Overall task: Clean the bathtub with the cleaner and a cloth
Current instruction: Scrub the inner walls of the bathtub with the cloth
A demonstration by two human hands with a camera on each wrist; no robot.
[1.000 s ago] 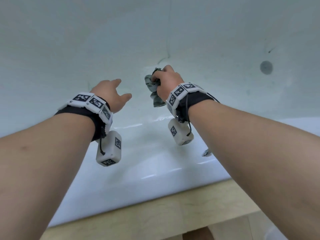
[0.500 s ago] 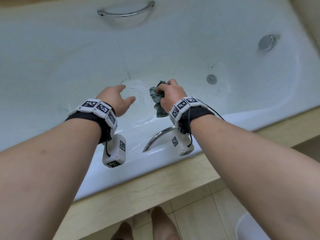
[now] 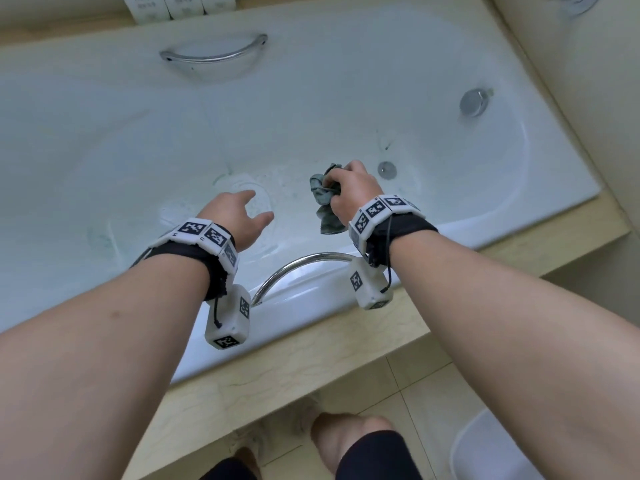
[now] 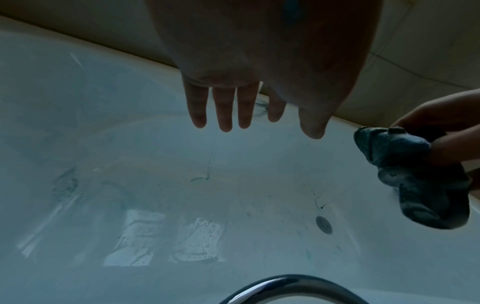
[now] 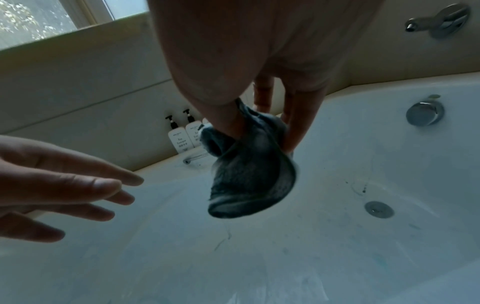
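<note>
A white bathtub (image 3: 519, 216) fills the head view, its floor streaked with foam and bluish cleaner marks (image 4: 197, 242). My right hand (image 3: 349, 188) grips a crumpled grey-green cloth (image 3: 323, 199) in the air above the tub floor, left of the drain (image 3: 387, 168). The cloth (image 5: 249, 181) hangs bunched below the fingers in the right wrist view, and it (image 4: 415, 181) shows at the right edge of the left wrist view. My left hand (image 3: 242, 216) hovers over the tub with fingers (image 4: 223, 111) straight and spread, holding nothing. No cleaner bottle is in either hand.
A chrome grab handle (image 3: 294, 268) arches over the near rim and another (image 3: 211, 55) sits on the far wall. An overflow knob (image 3: 473, 102) is at the right end. White pump bottles (image 5: 182, 137) stand on the far ledge. Beige tile surround (image 3: 311, 358) and my feet lie below.
The head view has pulled back and up, bringing the whole tub, its surround and the floor into sight. Both hands have risen away from the tub floor; the right still holds the cloth.
</note>
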